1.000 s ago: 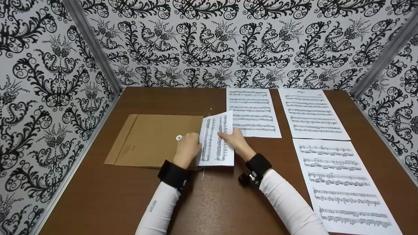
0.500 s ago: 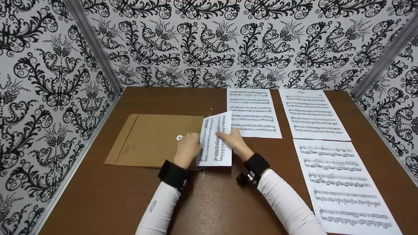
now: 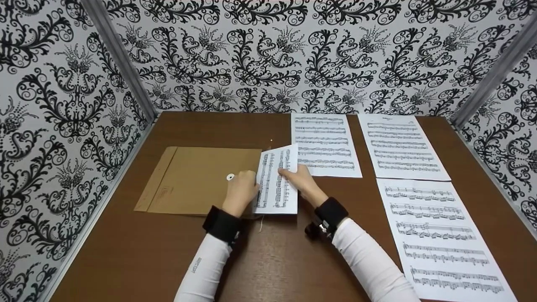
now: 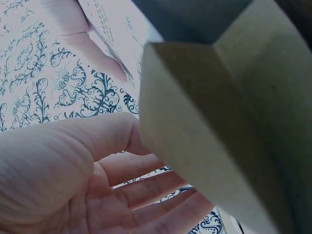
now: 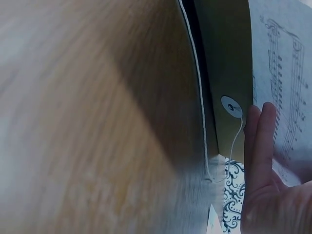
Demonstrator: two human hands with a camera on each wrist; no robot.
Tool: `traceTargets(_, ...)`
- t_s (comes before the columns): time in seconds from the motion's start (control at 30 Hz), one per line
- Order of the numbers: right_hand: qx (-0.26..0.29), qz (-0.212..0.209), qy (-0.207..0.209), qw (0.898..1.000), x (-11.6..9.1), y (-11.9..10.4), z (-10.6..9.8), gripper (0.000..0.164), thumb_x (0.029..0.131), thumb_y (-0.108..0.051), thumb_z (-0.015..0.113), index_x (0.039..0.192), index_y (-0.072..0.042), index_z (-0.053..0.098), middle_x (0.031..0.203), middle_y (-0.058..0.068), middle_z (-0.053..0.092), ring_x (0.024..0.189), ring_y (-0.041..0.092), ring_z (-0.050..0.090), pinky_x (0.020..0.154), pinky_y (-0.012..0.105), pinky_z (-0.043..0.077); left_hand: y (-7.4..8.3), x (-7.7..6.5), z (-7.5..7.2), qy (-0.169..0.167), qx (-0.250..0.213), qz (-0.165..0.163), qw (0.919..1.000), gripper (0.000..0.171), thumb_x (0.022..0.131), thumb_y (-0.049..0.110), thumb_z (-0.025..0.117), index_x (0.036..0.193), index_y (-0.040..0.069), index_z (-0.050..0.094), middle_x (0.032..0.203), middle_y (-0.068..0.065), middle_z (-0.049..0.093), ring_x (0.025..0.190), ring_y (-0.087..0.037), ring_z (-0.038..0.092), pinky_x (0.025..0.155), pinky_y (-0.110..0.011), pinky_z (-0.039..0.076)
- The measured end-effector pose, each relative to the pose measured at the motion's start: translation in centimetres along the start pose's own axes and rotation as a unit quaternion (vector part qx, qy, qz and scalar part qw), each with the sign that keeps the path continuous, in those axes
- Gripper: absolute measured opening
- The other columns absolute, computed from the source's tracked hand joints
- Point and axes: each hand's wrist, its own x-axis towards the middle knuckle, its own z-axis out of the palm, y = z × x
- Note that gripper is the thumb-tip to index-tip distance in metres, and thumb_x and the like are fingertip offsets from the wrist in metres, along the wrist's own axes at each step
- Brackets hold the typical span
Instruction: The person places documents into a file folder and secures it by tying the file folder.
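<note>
A brown kraft envelope (image 3: 188, 180) lies on the table, its mouth facing right. My left hand (image 3: 242, 188) grips the upper panel at the mouth; in the left wrist view the envelope (image 4: 180, 136) gapes there, its side gusset unfolded. Sheet music (image 3: 268, 200) sticks out of the mouth, its inner part hidden in the envelope. My right hand (image 3: 303, 181) pinches the sheet music, thumb on top and fingers underneath. In the right wrist view, a white button (image 5: 231, 106) with a string (image 5: 201, 92) shows on the envelope near the right fingers.
Behind my right hand lies another music sheet (image 3: 323, 138). Two more, an upper sheet (image 3: 400, 147) and a lower sheet (image 3: 444, 239), lie along the right side of the brown table (image 3: 268, 264). Patterned walls (image 3: 268, 58) enclose the back and sides.
My right hand and the sheet music have shifted slightly left, a little deeper into the envelope, mostly in the first half second. My left hand and the envelope stay in place.
</note>
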Motion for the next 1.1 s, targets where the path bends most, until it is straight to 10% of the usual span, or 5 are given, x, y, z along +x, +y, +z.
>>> traceTargets(1.1, 0.051, 0.032, -0.024, 0.998, -3.0, -0.7, -3.8, 0.046, 0.099, -0.006, 0.060, 0.140, 0.012, 0.050, 0.091, 0.002, 0.075, 0.071, 0.009, 0.073, 0.068, 0.023, 0.063, -0.1, 0.3, 0.1, -0.022, 0.005, -0.011, 0.9997, 0.013, 0.089, 0.009, 0.072, 0.087, -0.003, 0.071, 0.093, -0.023, 0.076, 0.082, -0.041, 0.074, 0.071, -0.052, 0.058)
